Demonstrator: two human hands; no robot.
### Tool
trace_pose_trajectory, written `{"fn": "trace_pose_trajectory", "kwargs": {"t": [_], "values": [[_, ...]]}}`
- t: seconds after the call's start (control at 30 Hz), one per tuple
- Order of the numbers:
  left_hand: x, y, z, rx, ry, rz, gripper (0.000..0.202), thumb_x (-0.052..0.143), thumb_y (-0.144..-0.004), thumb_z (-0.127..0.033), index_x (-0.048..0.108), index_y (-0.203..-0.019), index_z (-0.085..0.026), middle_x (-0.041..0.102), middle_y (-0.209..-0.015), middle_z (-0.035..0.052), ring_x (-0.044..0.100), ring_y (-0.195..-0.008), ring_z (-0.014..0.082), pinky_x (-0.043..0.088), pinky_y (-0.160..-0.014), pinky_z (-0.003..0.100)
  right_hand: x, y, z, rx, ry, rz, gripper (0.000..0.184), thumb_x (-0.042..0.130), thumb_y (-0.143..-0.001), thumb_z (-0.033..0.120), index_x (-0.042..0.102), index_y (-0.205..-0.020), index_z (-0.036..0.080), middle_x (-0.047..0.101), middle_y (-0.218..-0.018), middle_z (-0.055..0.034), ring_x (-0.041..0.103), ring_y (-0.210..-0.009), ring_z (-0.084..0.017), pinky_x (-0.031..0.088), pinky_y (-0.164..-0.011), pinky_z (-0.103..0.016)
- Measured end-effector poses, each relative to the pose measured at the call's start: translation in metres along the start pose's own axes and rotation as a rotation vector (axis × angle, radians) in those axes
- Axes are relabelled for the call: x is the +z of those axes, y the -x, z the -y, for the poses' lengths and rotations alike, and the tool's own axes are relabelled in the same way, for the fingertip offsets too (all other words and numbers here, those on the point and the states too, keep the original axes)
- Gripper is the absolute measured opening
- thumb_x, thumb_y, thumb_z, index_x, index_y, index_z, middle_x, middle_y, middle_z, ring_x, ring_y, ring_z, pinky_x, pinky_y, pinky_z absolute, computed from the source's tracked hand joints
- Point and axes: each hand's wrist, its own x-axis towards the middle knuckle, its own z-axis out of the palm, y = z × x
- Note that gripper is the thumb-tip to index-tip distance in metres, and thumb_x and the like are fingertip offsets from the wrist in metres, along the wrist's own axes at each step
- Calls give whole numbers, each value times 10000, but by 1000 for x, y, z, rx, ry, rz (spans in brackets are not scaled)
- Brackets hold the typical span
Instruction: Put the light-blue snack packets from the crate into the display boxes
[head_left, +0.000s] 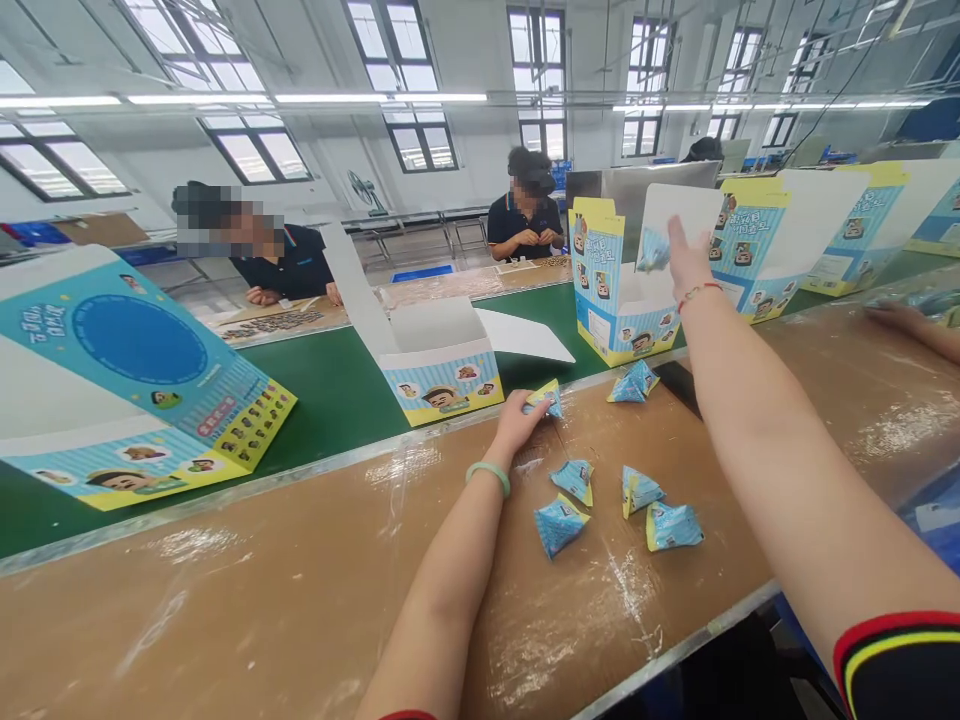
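Observation:
My left hand (519, 417) is closed on a small blue triangular packet (547, 397) at the far edge of the brown worktop. My right hand (686, 262) reaches out over an open blue and yellow carton (609, 300) on the green belt and pinches another blue packet (652, 250) above its opening. Several more blue packets (574, 478) lie loose on the worktop between my arms, and one packet (634, 382) lies near the carton.
A second open carton (442, 372) stands on the green conveyor belt (330, 385) beside my left hand. A large display box (127, 385) lies at the left. More cartons (757, 245) stand at the right. Two people sit across the belt; another person's hand (900, 318) rests at the right.

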Motion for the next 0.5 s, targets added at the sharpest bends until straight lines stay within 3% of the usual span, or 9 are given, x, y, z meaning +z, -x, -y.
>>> {"fn": "trace_pose_trajectory", "kwargs": {"t": [0.1, 0.2, 0.27, 0.37, 0.5], "values": [[5, -2, -1, 9, 5, 6, 388, 690, -820, -539, 672, -990, -191, 647, -1039, 73, 619, -971, 227, 498, -890, 366, 1, 14, -20, 182, -22, -122, 867, 509, -914, 699, 183, -1505, 155, 271, -1536, -251, 324, -1450, -286, 308, -1196, -554], [9, -3, -4, 14, 5, 10, 374, 687, -828, -528, 676, -987, -190, 644, -1043, 76, 617, -976, 228, 499, -892, 369, -14, 77, -38, 219, 2, -110, 841, 666, -808, 630, 353, -1437, 168, 428, -1434, -206, 498, -1308, -290, 412, -1128, -535], [10, -3, -7, 21, -1, 16, 369, 684, -834, -522, 674, -994, -190, 638, -1049, 79, 611, -984, 229, 498, -903, 373, -28, 130, -46, 234, 34, -37, 722, 673, -788, 590, 469, -1341, 172, 558, -1276, -173, 609, -1107, -275, 511, -1003, -522], [10, 0, -16, 52, -16, 42, 356, 678, -845, -509, 675, -1003, -191, 627, -1077, 89, 606, -1022, 237, 492, -945, 387, -49, 203, -46, 177, 118, 79, 444, 614, -835, 533, 609, -1109, 185, 645, -1038, -125, 635, -934, -263, 550, -897, -506], [15, 10, -34, 147, -15, 128, 333, 723, -812, -450, 690, -1031, -201, 614, -1185, 104, 588, -1141, 264, 453, -1055, 425, -53, 261, -25, 89, 119, 273, 265, 641, -844, 476, 679, -900, 220, 675, -930, -99, 645, -918, -281, 547, -913, -510]]}}
